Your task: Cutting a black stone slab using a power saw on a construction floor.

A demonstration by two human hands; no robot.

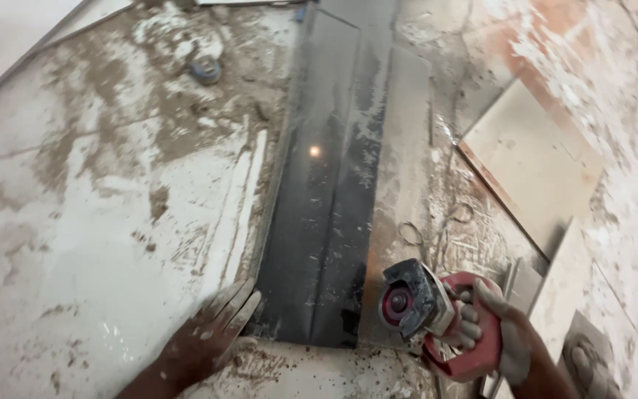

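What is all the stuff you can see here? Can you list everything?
slab: one, black and shiny, long, lying down the middle of the floor
cutter: one, red with a grey guard, at the slab's near right corner
tiles: a few, beige, lying flat on the right
wire loops: two or so, thin, right of the slab
round thing: one, bluish, far left, too dusty to tell what
floor: pale, covered in dust and dried mud
left hand: flat beside the slab's near left corner
right hand: gripping the cutter
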